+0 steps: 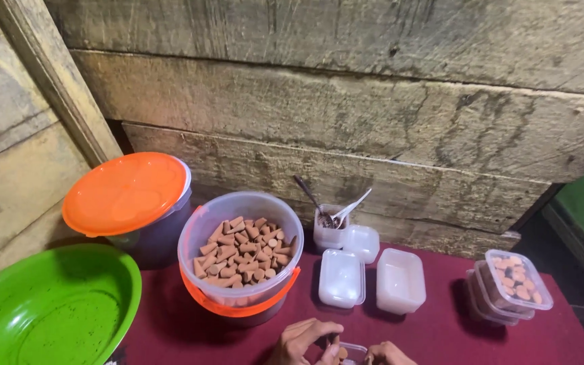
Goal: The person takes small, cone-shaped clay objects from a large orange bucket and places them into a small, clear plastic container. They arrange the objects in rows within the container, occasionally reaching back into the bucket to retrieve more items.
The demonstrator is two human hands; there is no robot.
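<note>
Two hands, left hand [303,341] and right hand [388,353], pinch a small clear container [351,351] at six o'clock on the red counter [441,331], fingers curled to steady it (cone-filled bucket [241,260] within reach at eleven)

Rough, weathered wood planks [346,128] fill the upper frame. The green basin [49,307] at lower left and orange lid [126,192] are glossy plastic; the maroon cloth [441,331] looks matt.

small clear plastic box [353,351], bottom edge, brown cones inside
</note>
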